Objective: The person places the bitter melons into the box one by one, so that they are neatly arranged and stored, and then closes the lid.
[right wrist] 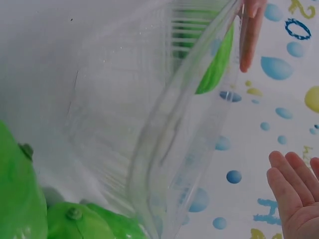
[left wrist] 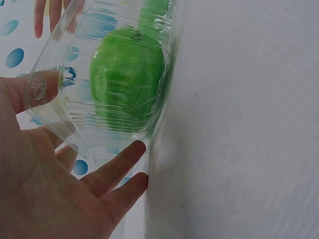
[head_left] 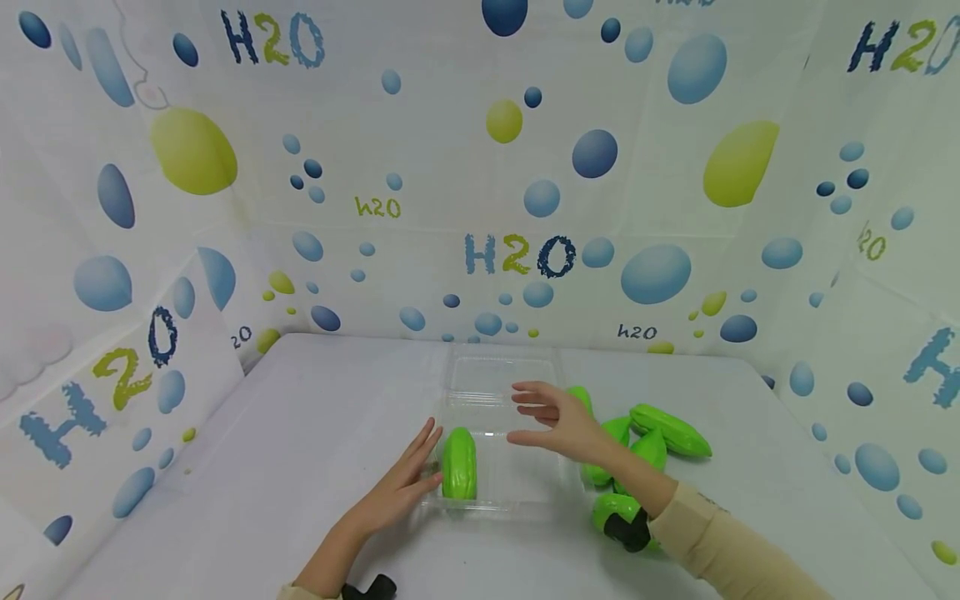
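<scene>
A clear plastic clamshell box (head_left: 517,505) lies with its lid (head_left: 502,357) folded back. Inside, along the left wall, is one glossy green oblong vegetable (head_left: 460,463); its rounded end (left wrist: 127,77) shows through the box in the left wrist view. My left hand (head_left: 393,492) is at the box's left side, fingers spread and fairly straight, thumb at the rim. Over the box's right part hovers my right hand (head_left: 562,425), fingers apart and nothing between them. The right wrist view catches that hand (right wrist: 299,199) beside the box wall.
To the right of the box lie several more green vegetables (head_left: 671,431), partly behind my right forearm. Two show their stem ends (right wrist: 75,214) in the right wrist view. A white table (head_left: 337,400) meets a patterned sheet (head_left: 420,150) at its back and sides.
</scene>
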A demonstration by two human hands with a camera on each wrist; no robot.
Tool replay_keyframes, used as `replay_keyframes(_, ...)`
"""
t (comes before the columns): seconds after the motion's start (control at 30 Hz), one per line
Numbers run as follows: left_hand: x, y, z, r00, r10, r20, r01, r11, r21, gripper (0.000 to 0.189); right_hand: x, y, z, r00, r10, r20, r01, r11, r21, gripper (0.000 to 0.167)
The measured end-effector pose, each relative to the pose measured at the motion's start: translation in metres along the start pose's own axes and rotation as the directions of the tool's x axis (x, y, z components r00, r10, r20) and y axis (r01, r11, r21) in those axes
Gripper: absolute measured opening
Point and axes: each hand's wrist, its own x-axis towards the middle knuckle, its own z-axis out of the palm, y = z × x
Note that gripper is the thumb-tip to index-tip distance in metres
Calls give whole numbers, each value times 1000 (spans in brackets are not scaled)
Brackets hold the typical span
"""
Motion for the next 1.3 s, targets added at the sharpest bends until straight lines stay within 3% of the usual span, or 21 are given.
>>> replay_keyframes(0.3,1,-2,0,1000,13,9,-13,1000,4,64,-3,2,-13,998,-3,-66,-1,998,-61,62)
replay_keyframes(0.6,2,-5,0,1000,20,5,-20,1000,9,64,2,34,-29,996,-10,-94,4,998,-66,62)
replay_keyframes(1.07,0,-1,-1,1000,13,12,-13,1000,-14,63,-6,40,-50,986,-59,-154,50,997,-63,60)
replay_keyframes(1.3,0,-1,-1,1000,6,5,-6,1000,-14,63,-13,43,-63,982,-36,-187,22,997,-74,60)
